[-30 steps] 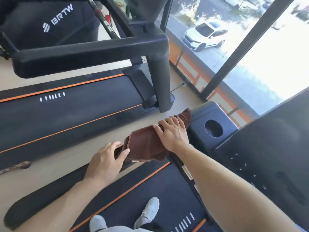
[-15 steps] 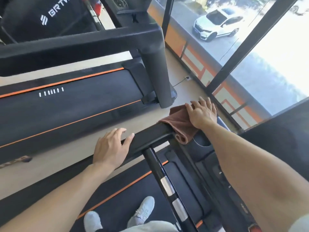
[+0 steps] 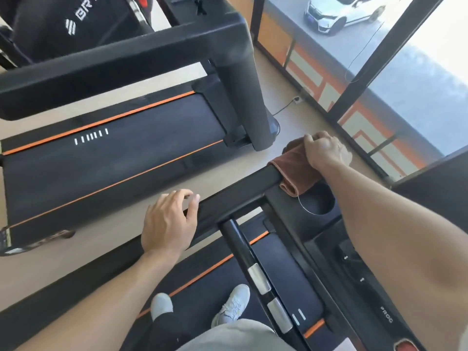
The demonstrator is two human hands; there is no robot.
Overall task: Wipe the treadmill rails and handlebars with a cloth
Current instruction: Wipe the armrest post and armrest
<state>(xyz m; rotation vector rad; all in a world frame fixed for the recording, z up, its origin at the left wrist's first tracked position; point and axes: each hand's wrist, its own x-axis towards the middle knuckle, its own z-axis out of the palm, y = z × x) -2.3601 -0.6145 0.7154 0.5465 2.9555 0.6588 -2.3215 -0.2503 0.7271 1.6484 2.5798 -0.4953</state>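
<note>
Both hands are on the near treadmill's side rail [image 3: 240, 196], and we take them from the left. Our left hand [image 3: 168, 224] lies palm down over the rail's lower stretch, the fingers [image 3: 188, 196] relaxed and spread, the thumb hooked over the near edge; it grasps nothing. Further along the rail to the right, our right hand [image 3: 325, 150] presses a brown cloth [image 3: 293, 168] onto the rail's far end, where it meets the console. The fingers curl over the top of the cloth and grip it against the rail. The cloth is folded and draped across the rail, one edge hanging down on the near side just above a round cup holder [image 3: 317, 202]; a loose thread dangles from it.

At far left, beyond a strip of pale floor [image 3: 106, 239], a second treadmill [image 3: 114, 158] lies with its dark belt edged in orange lines, and its thick black rail and post rise above. Between our arms a handlebar [image 3: 253, 269] with two silver pads runs from the side rail toward us, over the belt [image 3: 202, 287]. Two pale shoes [image 3: 233, 306] stand on the belt below. To the right the console [image 3: 367, 287] shows small white marks and the letters PROG. Past the right hand a window [image 3: 417, 79] looks down on a white car [image 3: 339, 12].
</note>
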